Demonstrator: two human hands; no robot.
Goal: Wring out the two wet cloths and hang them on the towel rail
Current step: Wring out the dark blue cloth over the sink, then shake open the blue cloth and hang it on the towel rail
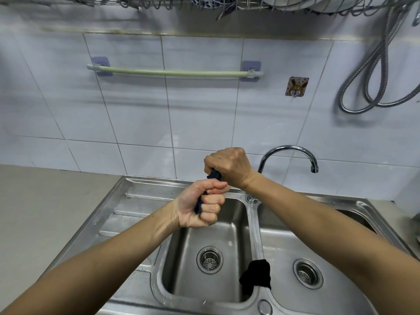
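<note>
Above the sink (141,196), left hand (200,206) and right hand (229,168) clench fists around a twisted dark cloth (213,175); a second cloth (256,276) drapes over the divider.

White wall tiles (136,114) rise behind a grey counter (45,201) and steel double sink (141,189) with a curved tap (288,150), a coiled metal hose (375,71) at right, perhaps a dish rack (204,3) overhead.
</note>
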